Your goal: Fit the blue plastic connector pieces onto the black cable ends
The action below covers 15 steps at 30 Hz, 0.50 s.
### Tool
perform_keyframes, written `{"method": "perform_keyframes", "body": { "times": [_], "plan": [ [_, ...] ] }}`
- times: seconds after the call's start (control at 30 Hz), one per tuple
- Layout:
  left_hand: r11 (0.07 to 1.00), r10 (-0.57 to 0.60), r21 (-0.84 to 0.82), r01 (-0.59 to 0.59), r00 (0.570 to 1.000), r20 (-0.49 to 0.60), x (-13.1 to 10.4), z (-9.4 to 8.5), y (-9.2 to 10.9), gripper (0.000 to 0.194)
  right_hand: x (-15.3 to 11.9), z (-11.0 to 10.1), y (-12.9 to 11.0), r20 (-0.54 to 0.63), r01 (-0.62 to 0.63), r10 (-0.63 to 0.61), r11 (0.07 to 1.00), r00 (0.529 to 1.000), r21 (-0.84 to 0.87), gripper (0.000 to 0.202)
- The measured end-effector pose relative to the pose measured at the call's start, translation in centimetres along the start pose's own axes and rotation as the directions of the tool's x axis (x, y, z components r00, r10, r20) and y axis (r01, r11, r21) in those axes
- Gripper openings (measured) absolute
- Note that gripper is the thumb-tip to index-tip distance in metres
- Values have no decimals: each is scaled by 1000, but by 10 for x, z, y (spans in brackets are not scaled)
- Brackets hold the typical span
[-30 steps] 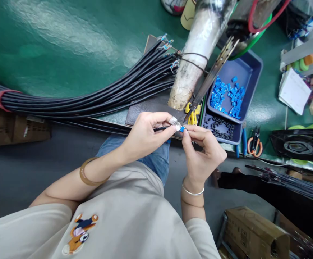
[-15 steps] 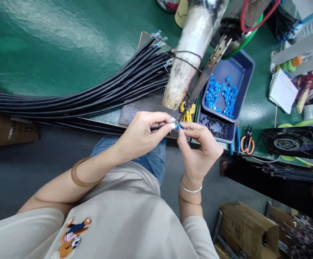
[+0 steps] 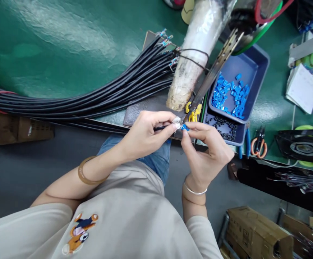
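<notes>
Between thumb and forefinger, my left hand [image 3: 153, 133] pinches the end of a black cable [image 3: 160, 127]; white coverings wrap those fingertips. My right hand [image 3: 208, 147] pinches a small blue connector [image 3: 184, 127] right at the cable's end. The fine wires between the two hands are too small to make out. Just beyond the fingertips, the tip of a long metal bar [image 3: 212, 72] slants down. A yellow-handled tool [image 3: 193, 112] lies close behind it.
A bundle of black cables [image 3: 91, 102] with stripped ends runs along the bench. A plastic-wrapped tube [image 3: 191, 57] hangs over the middle. To the right are a bin of blue connectors [image 3: 258, 68], a bin of black pieces [image 3: 238, 138], orange-handled cutters [image 3: 258, 144] and a fan [image 3: 304, 147].
The view has shifted slightly, so everything appears further right. Both hands keep their pinch on the cable and the blue connector, with little movement between them.
</notes>
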State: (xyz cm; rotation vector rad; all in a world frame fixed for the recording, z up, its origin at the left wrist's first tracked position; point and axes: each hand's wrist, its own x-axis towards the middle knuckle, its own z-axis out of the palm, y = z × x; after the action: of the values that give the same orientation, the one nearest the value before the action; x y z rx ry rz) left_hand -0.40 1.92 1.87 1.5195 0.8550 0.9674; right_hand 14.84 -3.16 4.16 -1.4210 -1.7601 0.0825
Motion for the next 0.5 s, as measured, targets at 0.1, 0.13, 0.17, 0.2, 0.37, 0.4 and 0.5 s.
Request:
{"method": "perform_keyframes", "body": {
  "times": [0.1, 0.13, 0.17, 0.2, 0.37, 0.4, 0.5],
  "plan": [
    [999, -29, -26, 29, 999, 21, -1, 1, 0, 16, -3, 0, 2, 36, 9, -9, 1000, 999, -25, 16],
    [999, -32, -31, 33, 999, 24, -1, 1, -1, 16, -4, -1, 2, 46, 13, -11, 1000, 999, -29, 16],
    [999, -33, -31, 34, 999, 28, -1, 1, -1, 16, -4, -1, 2, 53, 14, -12, 999, 999, -29, 16],
    [999, -33, -27, 34, 999, 35, -1, 2, -1, 16, -5, -2, 2, 57, 13, -12, 1000, 998, -29, 16],
    [999, 27, 40, -31, 997, 76, -8, 0, -1, 14, -10, -11, -3, 77, -56, 57, 998, 995, -18, 14],
    [995, 56, 73, -62, 996, 75, -11, 0, -2, 13, -12, -13, -4, 73, -101, 100, 995, 992, 7, 13],
    [944, 194, 268, -194, 981, 26, -21, 3, -8, 11, -16, -16, -5, -50, -246, 257, 955, 965, 165, 9]
  ]
}}
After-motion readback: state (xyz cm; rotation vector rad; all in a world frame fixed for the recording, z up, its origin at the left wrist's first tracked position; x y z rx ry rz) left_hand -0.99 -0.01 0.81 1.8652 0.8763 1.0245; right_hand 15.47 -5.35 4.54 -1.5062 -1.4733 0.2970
